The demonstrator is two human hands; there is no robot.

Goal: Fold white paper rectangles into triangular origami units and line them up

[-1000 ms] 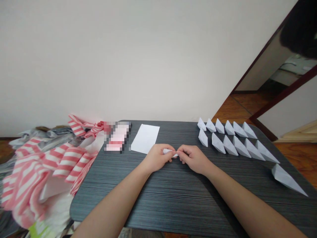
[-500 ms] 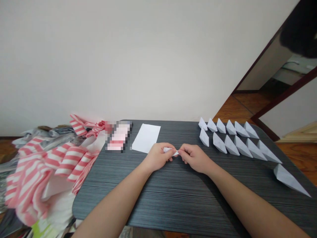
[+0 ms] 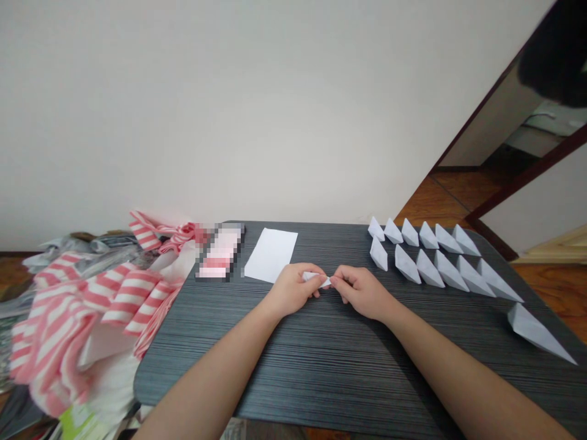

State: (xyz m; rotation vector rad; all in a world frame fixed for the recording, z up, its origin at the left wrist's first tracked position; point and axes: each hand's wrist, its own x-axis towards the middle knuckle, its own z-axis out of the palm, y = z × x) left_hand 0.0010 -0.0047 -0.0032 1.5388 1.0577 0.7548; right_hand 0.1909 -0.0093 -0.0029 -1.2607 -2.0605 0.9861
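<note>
My left hand (image 3: 293,290) and my right hand (image 3: 362,292) meet at the middle of a dark striped table (image 3: 312,366). Both are closed in a pinch on a small folded white paper piece (image 3: 318,280), which they hold just above the tabletop. Most of the piece is hidden by my fingers. A flat white sheet of paper (image 3: 271,254) lies just behind my left hand.
Several folded white paper boats (image 3: 433,256) stand in two rows at the back right, and one more boat (image 3: 536,333) sits near the right edge. Pink-and-white striped bags (image 3: 92,311) are heaped off the table's left side. A blurred-out object (image 3: 219,250) lies beside the sheet.
</note>
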